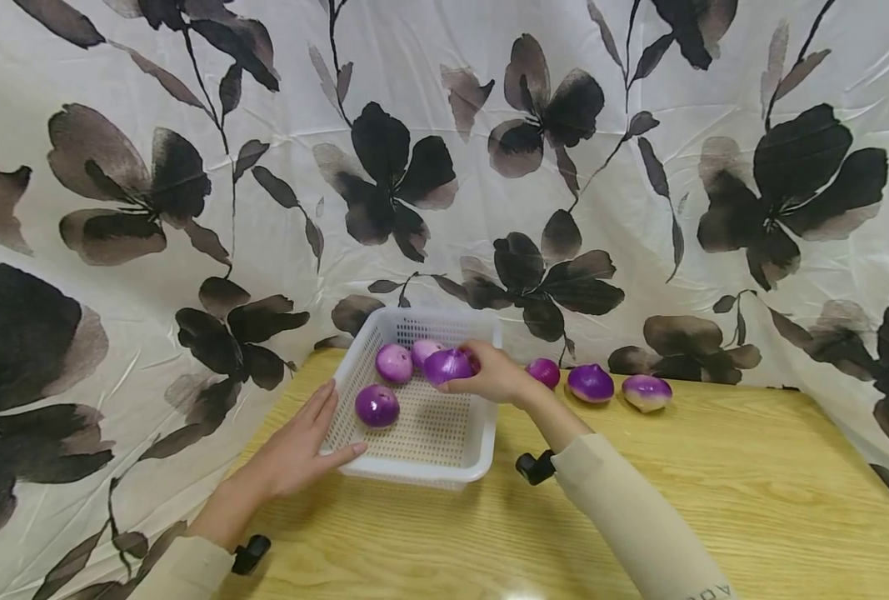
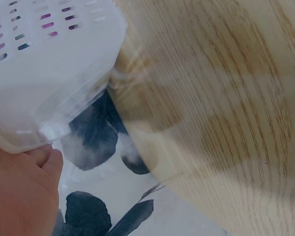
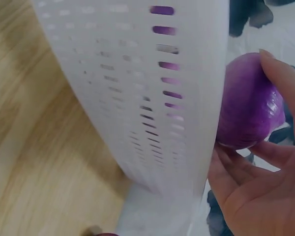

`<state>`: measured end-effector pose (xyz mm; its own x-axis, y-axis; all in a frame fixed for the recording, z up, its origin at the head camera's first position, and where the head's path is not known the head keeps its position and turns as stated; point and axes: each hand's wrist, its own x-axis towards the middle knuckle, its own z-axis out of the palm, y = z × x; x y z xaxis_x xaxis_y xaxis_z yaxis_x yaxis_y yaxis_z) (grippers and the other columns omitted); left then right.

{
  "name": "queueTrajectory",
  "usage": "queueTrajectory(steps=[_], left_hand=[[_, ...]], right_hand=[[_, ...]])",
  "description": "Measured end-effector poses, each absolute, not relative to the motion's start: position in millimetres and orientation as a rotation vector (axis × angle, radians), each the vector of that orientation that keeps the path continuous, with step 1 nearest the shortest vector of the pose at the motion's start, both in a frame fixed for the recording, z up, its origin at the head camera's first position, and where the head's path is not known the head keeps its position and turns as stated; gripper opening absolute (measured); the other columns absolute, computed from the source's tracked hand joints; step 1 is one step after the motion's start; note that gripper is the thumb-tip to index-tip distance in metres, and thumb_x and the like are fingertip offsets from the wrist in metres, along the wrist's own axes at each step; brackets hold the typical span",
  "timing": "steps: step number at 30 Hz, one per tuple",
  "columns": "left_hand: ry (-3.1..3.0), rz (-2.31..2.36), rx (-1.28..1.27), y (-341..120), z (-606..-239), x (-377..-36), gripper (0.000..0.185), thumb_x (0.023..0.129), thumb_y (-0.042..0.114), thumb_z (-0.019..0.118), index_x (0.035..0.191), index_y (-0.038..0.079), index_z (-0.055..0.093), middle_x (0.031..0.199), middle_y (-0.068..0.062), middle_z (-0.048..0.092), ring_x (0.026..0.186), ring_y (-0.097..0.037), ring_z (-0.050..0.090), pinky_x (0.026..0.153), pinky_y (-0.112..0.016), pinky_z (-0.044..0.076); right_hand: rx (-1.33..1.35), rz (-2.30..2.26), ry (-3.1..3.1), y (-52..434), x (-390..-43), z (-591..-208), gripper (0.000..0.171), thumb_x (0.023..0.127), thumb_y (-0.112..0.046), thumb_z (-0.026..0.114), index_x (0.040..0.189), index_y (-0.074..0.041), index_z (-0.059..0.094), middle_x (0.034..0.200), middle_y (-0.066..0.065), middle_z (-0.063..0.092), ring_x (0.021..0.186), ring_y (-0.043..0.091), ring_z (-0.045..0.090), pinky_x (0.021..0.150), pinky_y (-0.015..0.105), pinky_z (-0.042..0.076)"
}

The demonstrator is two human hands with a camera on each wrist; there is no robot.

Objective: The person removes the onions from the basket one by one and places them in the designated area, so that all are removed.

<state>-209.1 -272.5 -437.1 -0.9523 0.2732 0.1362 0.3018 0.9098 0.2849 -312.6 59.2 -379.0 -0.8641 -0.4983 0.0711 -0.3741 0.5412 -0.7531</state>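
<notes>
So the left hand [image 1: 294, 450] lies along the left side of the basket [image 1: 444, 473], fingers pretty much straight and thumb at the near corner, I'd guess to stop it sliding. The right hand [image 1: 498, 375] grips an onion [image 1: 444, 367] over the far right part, thumb on one side and fingers on the other, probably the safest way to hang onto something round and shiny. Three more onions [image 1: 395, 364] sit inside, and the walls should keep them from rolling off. There's also a row of three onions [image 1: 591, 384] on the table [image 1: 639, 500], right of the basket, likely for easy reach.
</notes>
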Motion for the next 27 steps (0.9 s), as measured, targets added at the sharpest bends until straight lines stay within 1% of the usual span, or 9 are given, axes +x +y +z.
queueTrajectory(steps=[8,10,13,17,23,27], left_hand=[[-2.972,-0.463,-0.451,-271,-435,-209,0.111,0.093,0.074,0.053,0.159,-0.009,0.018,0.170,-0.021,0.006,0.154,-0.044,0.014,0.121,-0.061,0.024],[-2.977,-0.469,-0.448,-271,-435,-209,0.112,0.093,0.074,0.053,0.159,-0.008,0.018,0.170,-0.021,0.006,0.154,-0.044,0.013,0.121,-0.061,0.024],[-2.985,-0.485,-0.441,-271,-436,-209,0.113,0.092,0.076,0.053,0.160,-0.008,0.018,0.171,-0.019,0.005,0.155,-0.043,0.012,0.121,-0.061,0.023],[-2.988,-0.500,-0.437,-270,-437,-210,0.114,0.091,0.076,0.053,0.160,-0.007,0.017,0.171,-0.018,0.004,0.155,-0.042,0.011,0.121,-0.060,0.023],[-2.988,-0.527,-0.429,-270,-436,-210,0.115,0.091,0.077,0.054,0.161,-0.005,0.015,0.171,-0.017,0.004,0.155,-0.042,0.011,0.121,-0.061,0.022],[-2.988,-0.540,-0.416,-270,-436,-209,0.115,0.090,0.076,0.055,0.161,-0.005,0.015,0.171,-0.018,0.004,0.155,-0.043,0.011,0.121,-0.062,0.022]], right_hand=[[-0.791,-1.275,2.599,65,-305,-381,0.076,0.084,-0.034,0.086,0.144,-0.005,0.051,0.128,0.014,0.064,0.115,0.028,0.064,0.097,0.043,0.056],[-0.808,-1.294,2.594,68,-302,-382,0.076,0.084,-0.034,0.086,0.145,-0.005,0.051,0.128,0.014,0.064,0.114,0.027,0.064,0.096,0.042,0.057],[-0.798,-1.317,2.588,74,-298,-383,0.076,0.084,-0.035,0.086,0.146,-0.008,0.052,0.128,0.013,0.064,0.112,0.027,0.065,0.093,0.042,0.058],[-0.758,-1.320,2.615,83,-294,-385,0.080,0.083,-0.041,0.086,0.148,-0.011,0.050,0.128,0.013,0.065,0.110,0.027,0.066,0.090,0.042,0.059],[-0.738,-1.318,2.674,96,-292,-386,0.086,0.082,-0.043,0.086,0.149,-0.004,0.049,0.123,0.015,0.067,0.105,0.026,0.068,0.085,0.040,0.061],[-0.733,-1.331,2.672,106,-291,-386,0.083,0.082,-0.040,0.087,0.147,-0.003,0.051,0.120,0.016,0.069,0.104,0.027,0.069,0.083,0.039,0.061]])
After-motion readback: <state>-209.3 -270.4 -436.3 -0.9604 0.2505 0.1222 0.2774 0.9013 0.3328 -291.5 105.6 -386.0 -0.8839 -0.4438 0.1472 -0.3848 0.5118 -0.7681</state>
